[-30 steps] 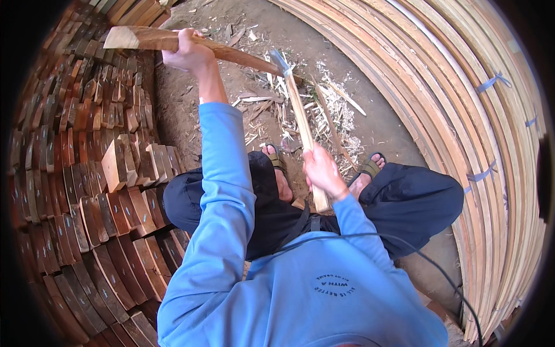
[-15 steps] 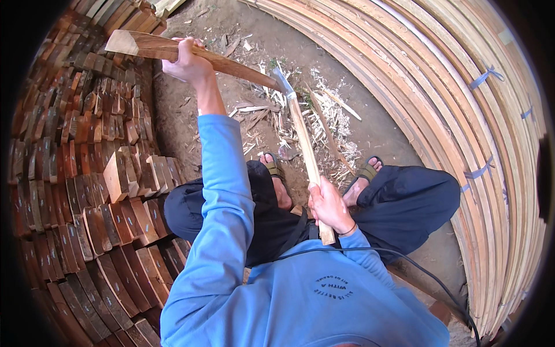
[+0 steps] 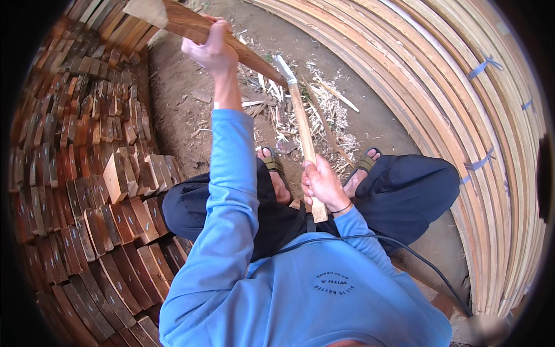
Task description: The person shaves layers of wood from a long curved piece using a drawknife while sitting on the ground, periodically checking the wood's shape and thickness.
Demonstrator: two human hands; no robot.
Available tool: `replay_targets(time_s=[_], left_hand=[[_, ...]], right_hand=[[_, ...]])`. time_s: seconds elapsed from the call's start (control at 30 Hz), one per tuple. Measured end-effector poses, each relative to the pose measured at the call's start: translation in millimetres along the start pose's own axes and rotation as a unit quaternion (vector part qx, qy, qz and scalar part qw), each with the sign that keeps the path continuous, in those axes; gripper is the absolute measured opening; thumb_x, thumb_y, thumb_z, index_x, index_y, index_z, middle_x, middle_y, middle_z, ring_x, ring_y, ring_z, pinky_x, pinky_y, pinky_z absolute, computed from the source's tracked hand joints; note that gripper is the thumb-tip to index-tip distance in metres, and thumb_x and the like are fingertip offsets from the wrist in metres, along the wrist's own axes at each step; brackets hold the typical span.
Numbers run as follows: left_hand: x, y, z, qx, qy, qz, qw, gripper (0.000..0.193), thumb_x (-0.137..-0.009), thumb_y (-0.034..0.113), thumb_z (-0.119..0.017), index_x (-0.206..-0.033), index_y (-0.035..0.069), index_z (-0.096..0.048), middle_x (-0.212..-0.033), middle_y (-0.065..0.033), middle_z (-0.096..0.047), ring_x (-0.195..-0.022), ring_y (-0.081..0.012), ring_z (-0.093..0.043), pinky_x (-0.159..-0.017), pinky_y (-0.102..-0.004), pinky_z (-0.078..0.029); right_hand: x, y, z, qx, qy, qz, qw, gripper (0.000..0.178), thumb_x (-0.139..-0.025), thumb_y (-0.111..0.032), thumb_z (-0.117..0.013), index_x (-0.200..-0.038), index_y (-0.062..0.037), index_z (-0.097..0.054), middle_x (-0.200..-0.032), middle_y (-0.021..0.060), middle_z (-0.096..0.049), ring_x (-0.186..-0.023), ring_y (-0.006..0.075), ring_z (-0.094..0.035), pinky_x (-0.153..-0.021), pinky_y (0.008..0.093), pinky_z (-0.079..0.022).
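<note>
My left hand (image 3: 213, 53), stretched far ahead, is closed around a thick brown wooden post (image 3: 252, 58). The post slants down to the right, its pale cut end at the upper left. My right hand (image 3: 325, 184) grips the lower part of a pale wooden handle (image 3: 302, 118), in front of my body. At the handle's far end sits a short grey metal head (image 3: 284, 69) with an adze-like blade. It lies beside the post's lower tip; whether they touch I cannot make out. Pale wood shavings (image 3: 329, 113) cover the ground around that tip.
Stacked brown timber blocks (image 3: 87, 191) rise on my left. Long planks (image 3: 462, 115), tied with bluish strips (image 3: 484, 66), curve along my right. My sandalled feet (image 3: 277, 173) stand on bare earth (image 3: 179, 104). A black cable (image 3: 416, 260) crosses my shirt towards the lower right.
My left hand and the post have shifted right and farther ahead, the post now tilted more steeply. The adze and my right hand have moved slightly up and left.
</note>
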State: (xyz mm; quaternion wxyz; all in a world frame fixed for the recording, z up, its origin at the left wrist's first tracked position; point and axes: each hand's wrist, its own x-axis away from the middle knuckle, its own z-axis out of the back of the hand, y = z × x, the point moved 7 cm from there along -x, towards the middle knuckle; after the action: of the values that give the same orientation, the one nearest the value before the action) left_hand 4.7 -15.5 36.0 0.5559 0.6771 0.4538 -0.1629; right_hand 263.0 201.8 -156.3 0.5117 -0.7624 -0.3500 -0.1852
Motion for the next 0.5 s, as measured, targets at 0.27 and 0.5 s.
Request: replay_targets(time_s=[0.27,0.5], left_hand=[[-5.7,-6.1,-11.2,0.006,0.045,0.026,0.999,0.006,-0.070,-0.002,-0.059,-0.075,-0.006,-0.059,-0.069,-0.0103,-0.061,-0.061,-0.0184,-0.058,-0.061,-0.0318,-0.050],[-32.4,-19.5,22.2,0.028,0.062,0.034,0.997,0.012,-0.075,-0.004,-0.060,-0.086,-0.005,-0.055,-0.070,-0.0116,-0.060,-0.053,-0.0180,-0.058,-0.052,-0.0323,-0.051]], right_hand=[[-6.7,-21.8,-9.6,0.041,0.001,0.002,0.999,0.014,-0.108,-0.018,-0.040,-0.105,-0.0046,-0.042,-0.069,0.0016,-0.045,-0.045,0.0101,-0.044,-0.037,0.0306,-0.046],[16.9,15.0,1.0,0.140,0.026,0.035,0.989,0.014,-0.108,-0.017,-0.041,-0.106,-0.0032,-0.042,-0.062,0.0043,-0.047,-0.039,0.0134,-0.049,-0.033,0.0324,-0.047]])
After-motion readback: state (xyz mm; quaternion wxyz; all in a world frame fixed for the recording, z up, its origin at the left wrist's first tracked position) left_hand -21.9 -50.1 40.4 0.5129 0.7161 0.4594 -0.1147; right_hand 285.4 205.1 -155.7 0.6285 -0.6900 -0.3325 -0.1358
